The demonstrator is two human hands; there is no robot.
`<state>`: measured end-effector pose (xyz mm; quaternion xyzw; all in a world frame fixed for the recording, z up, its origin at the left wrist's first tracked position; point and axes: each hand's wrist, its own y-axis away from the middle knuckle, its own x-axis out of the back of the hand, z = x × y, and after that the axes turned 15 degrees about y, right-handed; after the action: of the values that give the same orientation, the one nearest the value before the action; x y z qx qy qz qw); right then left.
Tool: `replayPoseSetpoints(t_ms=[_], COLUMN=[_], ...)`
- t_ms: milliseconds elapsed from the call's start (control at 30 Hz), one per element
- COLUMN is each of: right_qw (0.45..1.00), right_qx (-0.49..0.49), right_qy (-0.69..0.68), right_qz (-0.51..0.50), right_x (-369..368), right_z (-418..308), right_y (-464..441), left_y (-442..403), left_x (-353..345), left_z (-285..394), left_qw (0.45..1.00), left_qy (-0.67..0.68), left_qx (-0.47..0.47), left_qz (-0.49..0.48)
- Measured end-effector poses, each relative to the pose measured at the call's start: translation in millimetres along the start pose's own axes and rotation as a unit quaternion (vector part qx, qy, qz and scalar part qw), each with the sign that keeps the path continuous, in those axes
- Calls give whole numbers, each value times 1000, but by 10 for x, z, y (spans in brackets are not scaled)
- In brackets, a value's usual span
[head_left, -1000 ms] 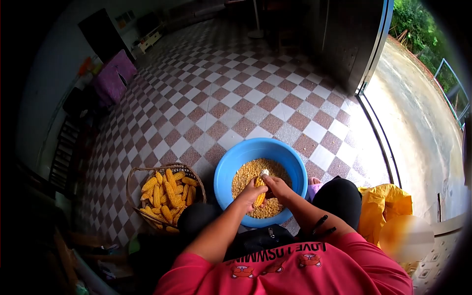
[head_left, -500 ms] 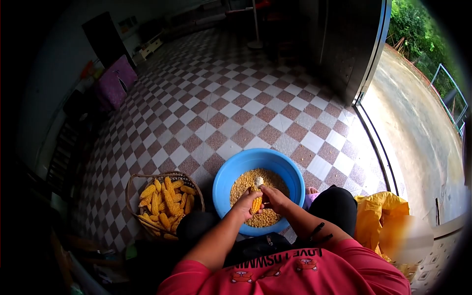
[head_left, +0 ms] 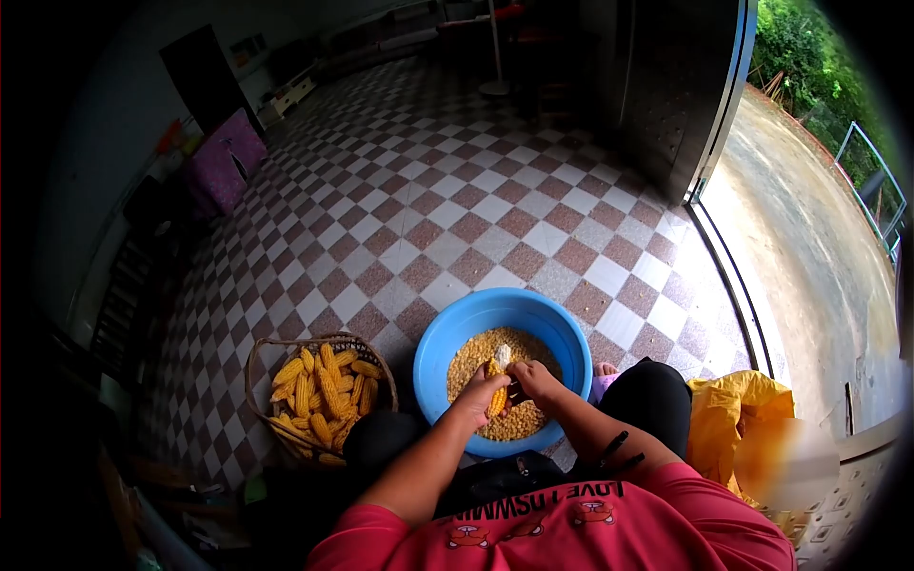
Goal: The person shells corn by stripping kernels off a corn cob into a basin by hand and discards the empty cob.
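A: ok so what are the 2 hands doing from where you're standing?

B: Left hand (head_left: 473,394) is wrapped round 1 corn cob (head_left: 497,402), yellow on the lower part, with a bare white end poking out past the fingers. Right hand (head_left: 538,382) is curled in close at the cob's upper part, but I can't tell if it's properly gripping.

A: and the cob's where exactly?

B: Held over the blue basin (head_left: 432,344), which has a load of loose yellow kernels (head_left: 515,423) in it.

A: anything else around?

B: Yeah, a wicker basket (head_left: 253,385) on the person's left, heaped with yellow ears (head_left: 328,388). Yellow bag (head_left: 716,407) on the right, just past the black-clad knee (head_left: 649,404). Checkered tile floor (head_left: 390,249) all round, open doorway (head_left: 738,257) off to the right.
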<state>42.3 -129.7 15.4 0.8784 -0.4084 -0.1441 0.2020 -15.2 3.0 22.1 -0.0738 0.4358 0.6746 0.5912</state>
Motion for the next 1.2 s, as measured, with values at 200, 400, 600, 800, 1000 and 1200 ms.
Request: replayPoseSetpoints(t_ms=[200,400,600,800,1000,1200], right_qw=[993,964,961,975,984,983], right_qx=[5,-2,14,33,-55,-12], right_qy=[-117,-232,-229,-166,-171,-181], right_qz=[-21,-130,-155,-144,-2,-15], right_x=[10,39,47,39,-1,70], right_z=[26,85,72,173,-36,-6], right_y=[-17,-23,0,-149,13,0], left_y=[-54,12,37,-71,-169,-166], left_x=[108,80,56,52,6,-11], left_z=[104,107,99,-22,-46,133], left_qw=[985,986,994,997,997,991], left_qy=[148,133,48,-39,-16,102], left_qx=[88,90,66,38,-42,-64], left_qz=[-25,-43,-75,-48,-59,-59])
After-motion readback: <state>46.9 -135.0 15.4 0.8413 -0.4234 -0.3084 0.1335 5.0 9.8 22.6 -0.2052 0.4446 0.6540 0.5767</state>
